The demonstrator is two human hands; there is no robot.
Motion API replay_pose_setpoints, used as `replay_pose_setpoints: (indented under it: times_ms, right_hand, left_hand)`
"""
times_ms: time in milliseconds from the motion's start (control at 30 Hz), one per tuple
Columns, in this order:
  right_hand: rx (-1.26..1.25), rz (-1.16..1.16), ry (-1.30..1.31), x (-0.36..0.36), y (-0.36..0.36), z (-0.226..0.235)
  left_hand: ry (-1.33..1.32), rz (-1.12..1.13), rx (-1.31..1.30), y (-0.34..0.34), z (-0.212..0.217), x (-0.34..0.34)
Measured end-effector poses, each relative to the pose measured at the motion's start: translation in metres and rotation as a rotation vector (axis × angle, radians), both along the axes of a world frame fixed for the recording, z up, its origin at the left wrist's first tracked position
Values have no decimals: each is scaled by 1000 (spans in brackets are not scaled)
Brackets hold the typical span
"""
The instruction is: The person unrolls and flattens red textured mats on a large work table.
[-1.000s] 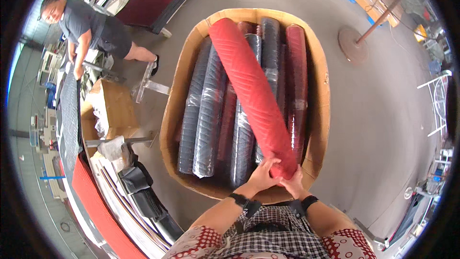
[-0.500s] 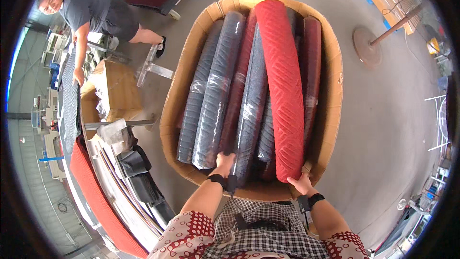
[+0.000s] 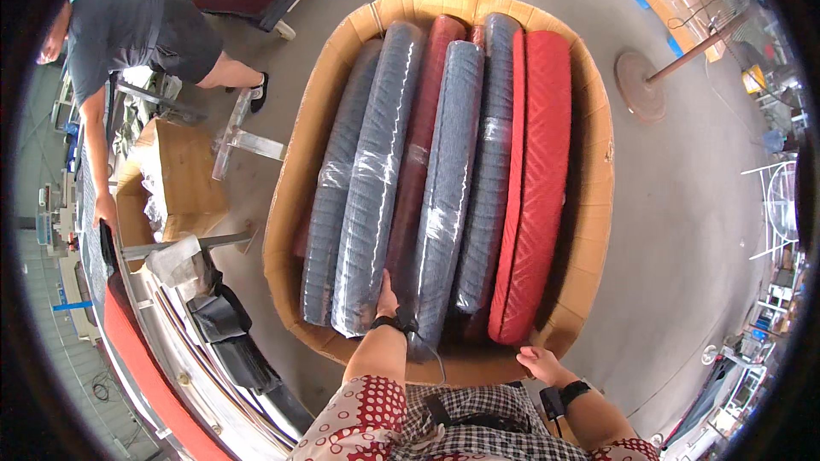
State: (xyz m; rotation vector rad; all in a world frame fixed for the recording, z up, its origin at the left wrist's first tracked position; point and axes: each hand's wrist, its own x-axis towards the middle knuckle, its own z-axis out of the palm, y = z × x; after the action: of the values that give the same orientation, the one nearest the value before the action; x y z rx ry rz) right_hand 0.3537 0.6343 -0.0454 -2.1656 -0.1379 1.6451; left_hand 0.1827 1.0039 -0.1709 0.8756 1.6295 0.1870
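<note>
A large cardboard box (image 3: 282,269) in front of me holds several long rolls of textured matting, lying side by side. My left hand (image 3: 387,299) reaches inside, fingers stretched along a plastic-wrapped blue roll (image 3: 369,196). Right of that hand lies another wrapped blue roll (image 3: 446,196), with a dark red wrapped roll (image 3: 418,154) between the two. At the right side rests an unwrapped red roll (image 3: 540,179) with a raised pattern and a loose edge along its length. Just off its near end, over the box rim, my right hand (image 3: 542,365) is half-curled and holds nothing visible.
At the left, another person (image 3: 128,43) leans over a table edge with red material (image 3: 141,333). A smaller open carton (image 3: 192,179) and black pouches (image 3: 226,316) are by that table. A round stand base (image 3: 641,85) stands on the floor at right.
The red roll has shifted right and now lies lower along the box's right side. My right hand has come off it. My left hand has moved slightly left. The other person bends further over.
</note>
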Motion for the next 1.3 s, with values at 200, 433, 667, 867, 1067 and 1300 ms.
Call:
replay_pose_setpoints:
  times_ms: [200,433,667,867,1067,1300]
  right_hand:
    - [44,-351,-136,-8,-8,-20]
    - [-25,-444,-33,-3,2,-29]
    - [58,-578,-286,42,20,-79]
    - [201,-695,-219,104,84,-116]
    - [312,-757,-74,101,119,-91]
    - [1063,-45,-261,32,139,-9]
  left_hand:
    - [-419,355,-329,4,-15,-3]
    - [-219,247,-150,8,-6,-11]
    - [-218,-40,-227,0,5,-11]
    - [-40,-426,-342,-15,-4,-50]
    - [240,-824,79,-37,58,-21]
    - [-92,-965,656,-74,114,57]
